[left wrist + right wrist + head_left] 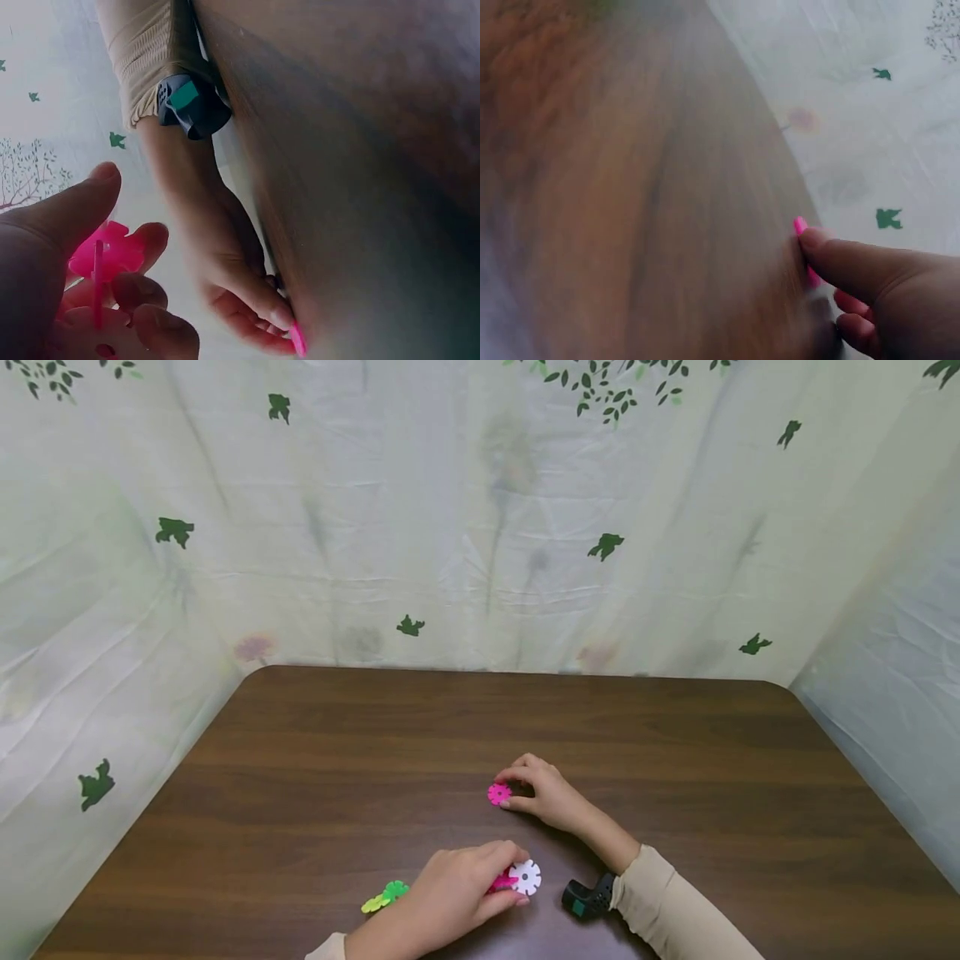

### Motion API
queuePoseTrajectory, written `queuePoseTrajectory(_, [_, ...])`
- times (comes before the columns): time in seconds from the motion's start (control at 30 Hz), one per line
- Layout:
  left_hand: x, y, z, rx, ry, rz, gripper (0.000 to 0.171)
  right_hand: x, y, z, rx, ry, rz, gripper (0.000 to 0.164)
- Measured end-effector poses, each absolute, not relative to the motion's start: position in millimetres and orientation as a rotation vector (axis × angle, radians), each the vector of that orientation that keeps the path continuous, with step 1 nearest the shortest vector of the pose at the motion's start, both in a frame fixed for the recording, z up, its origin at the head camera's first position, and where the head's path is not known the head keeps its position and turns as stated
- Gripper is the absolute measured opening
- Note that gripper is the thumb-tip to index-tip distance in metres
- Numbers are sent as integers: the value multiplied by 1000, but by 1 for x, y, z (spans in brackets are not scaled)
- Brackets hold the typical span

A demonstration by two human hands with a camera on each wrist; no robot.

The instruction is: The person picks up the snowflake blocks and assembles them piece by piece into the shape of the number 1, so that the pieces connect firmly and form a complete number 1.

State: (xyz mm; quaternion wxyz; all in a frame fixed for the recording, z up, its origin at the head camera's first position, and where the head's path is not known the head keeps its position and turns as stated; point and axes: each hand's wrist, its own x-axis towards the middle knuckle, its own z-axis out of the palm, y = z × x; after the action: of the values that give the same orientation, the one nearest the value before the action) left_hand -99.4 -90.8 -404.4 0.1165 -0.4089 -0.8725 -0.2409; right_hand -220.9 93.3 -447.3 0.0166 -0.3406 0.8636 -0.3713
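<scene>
My left hand (453, 889) grips small notched plastic discs joined together: a white disc (528, 878) shows at the fingertips, with pink pieces (112, 256) behind it. One of these pink pieces stands edge-on in the left wrist view, between thumb and curled fingers. Farther out over the table, my right hand (553, 797) pinches a single pink notched disc (498, 793) between thumb and fingers, its lower edge close to the tabletop. A green disc (395, 891) and a yellow disc (373, 904) overlap just left of my left hand.
The brown wooden table (337, 735) spreads out ahead, with rounded far corners. White cloth (450, 527) printed with green leaves and birds hangs behind it and along the sides. A black wrist camera (588, 897) sits at the right sleeve.
</scene>
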Motion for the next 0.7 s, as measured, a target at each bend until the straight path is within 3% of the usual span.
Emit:
queuePoseTrajectory(0.27, [-100, -91, -405, -1178, -2538, -711, 29, -212, 103, -426, -961, 2424, -1516, 18])
queuePoseTrajectory(0.47, [-103, -91, -407, -1101, -2468, -741, 32, -183, 121, -401, -888, 2138, -1840, 17])
queuePoseTrajectory(0.7, [-105, -93, -405, -1062, -2460, -784, 31, -148, 135, -403, -1001, 2141, -1888, 8])
